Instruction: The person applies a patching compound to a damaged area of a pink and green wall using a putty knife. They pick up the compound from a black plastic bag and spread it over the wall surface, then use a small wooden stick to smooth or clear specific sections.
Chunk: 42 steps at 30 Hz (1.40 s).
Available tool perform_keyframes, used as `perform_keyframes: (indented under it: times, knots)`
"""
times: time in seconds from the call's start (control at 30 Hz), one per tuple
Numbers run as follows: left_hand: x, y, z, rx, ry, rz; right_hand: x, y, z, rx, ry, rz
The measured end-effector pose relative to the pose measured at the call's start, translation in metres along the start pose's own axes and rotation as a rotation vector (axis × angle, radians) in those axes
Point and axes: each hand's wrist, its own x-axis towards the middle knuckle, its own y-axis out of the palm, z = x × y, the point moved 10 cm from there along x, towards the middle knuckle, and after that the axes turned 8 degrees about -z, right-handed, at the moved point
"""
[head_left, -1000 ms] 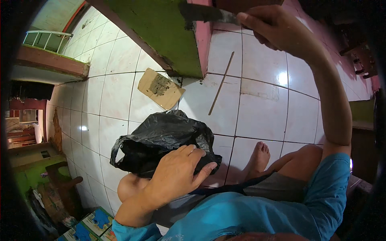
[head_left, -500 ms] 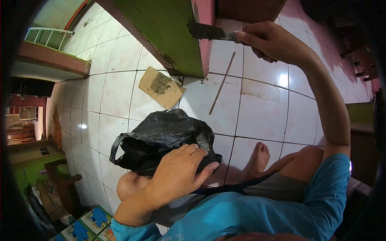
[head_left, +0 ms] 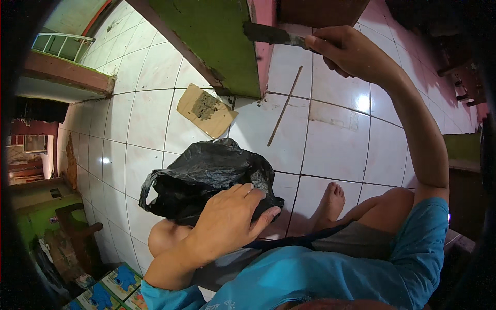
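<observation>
My right hand [head_left: 341,51] is closed around a putty knife [head_left: 271,35], its long flat blade smeared dark grey. The blade's tip touches the green wall [head_left: 222,46] near its pink edge; the handle is hidden in my fingers. My left hand [head_left: 230,219] lies over a crumpled black plastic bag [head_left: 217,163], its fingers and thumb closed on the bag's near edge. What the bag holds is hidden. Beyond the bag, a tan board [head_left: 219,121] carries a patch of wet-looking grey mortar [head_left: 205,106], close to the foot of the wall.
A thin stick [head_left: 285,106] lies on the white tiled floor [head_left: 336,150], right of the wall's foot. Small dark crumbs dot the tiles there. My bare foot [head_left: 333,201] rests nearby. Dark wooden furniture [head_left: 454,67] stands at the far right, and a colourful box [head_left: 121,281] at the lower left.
My right hand and the putty knife have shifted very slightly, with the blade up a little along the wall's edge. My left hand stays on the bag.
</observation>
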Motion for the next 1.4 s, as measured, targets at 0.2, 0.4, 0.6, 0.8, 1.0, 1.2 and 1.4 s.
perform_keyframes:
  times: [0.2, 0.4, 0.6, 0.8, 1.0, 1.2, 1.4]
  knots:
    - [-0.001, -0.001, -0.002, -0.001, 0.011, -0.006, -0.001, -0.015, 0.000, -0.021, -0.060, -0.049]
    - [-0.001, -0.002, -0.004, 0.001, 0.022, 0.004, -0.008, -0.021, 0.011, 0.025, -0.085, -0.054]
    - [-0.007, -0.004, -0.004, 0.009, 0.026, -0.024, -0.012, -0.016, 0.011, 0.000, -0.074, -0.002]
    - [-0.025, 0.012, -0.014, 0.006, 0.102, 0.099, -0.050, 0.063, 0.063, -0.080, -0.379, 0.304]
    - [-0.057, 0.035, -0.029, 0.022, 0.124, 0.195, -0.102, 0.161, 0.119, 0.109, -0.357, 0.699]
    - [-0.066, 0.031, -0.035, 0.196, 0.183, 0.090, -0.135, 0.260, 0.167, 0.161, -0.539, 0.839]
    - [-0.070, 0.030, -0.021, 0.243, 0.201, 0.087, -0.124, 0.349, 0.193, -0.174, -0.705, 0.471]
